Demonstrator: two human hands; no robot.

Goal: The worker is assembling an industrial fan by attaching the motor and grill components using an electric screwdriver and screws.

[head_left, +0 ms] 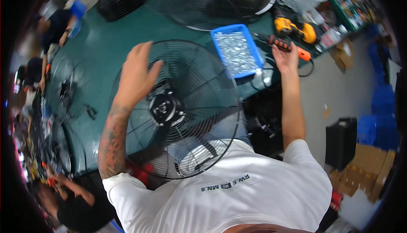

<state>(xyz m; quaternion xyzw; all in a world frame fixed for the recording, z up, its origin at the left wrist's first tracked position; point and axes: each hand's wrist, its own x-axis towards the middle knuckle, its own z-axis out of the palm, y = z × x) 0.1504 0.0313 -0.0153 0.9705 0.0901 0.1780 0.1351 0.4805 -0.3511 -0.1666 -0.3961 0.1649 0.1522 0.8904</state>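
A round black wire fan guard (203,78) rests at the near edge of the green table (99,137), partly over my lap. A dark motor (166,108) sits at its middle. My left hand (136,74) is over the guard's far left part, fingers stretched out and thumb apart, holding nothing. To the right, my right hand (286,58) is closed around an orange and black electric screwdriver (304,54), whose tip points left. Between my hands and farther off stands a blue tray (253,47) full of small shiny metal pieces, probably screws.
Yellow and black power drills (308,33) and a clear bottle (333,37) lie beyond the screwdriver. More black fan guards (212,4) fill the far side. Pliers (90,112) lie at left, where several people work. A black box (341,142) and cartons (366,165) stand at right.
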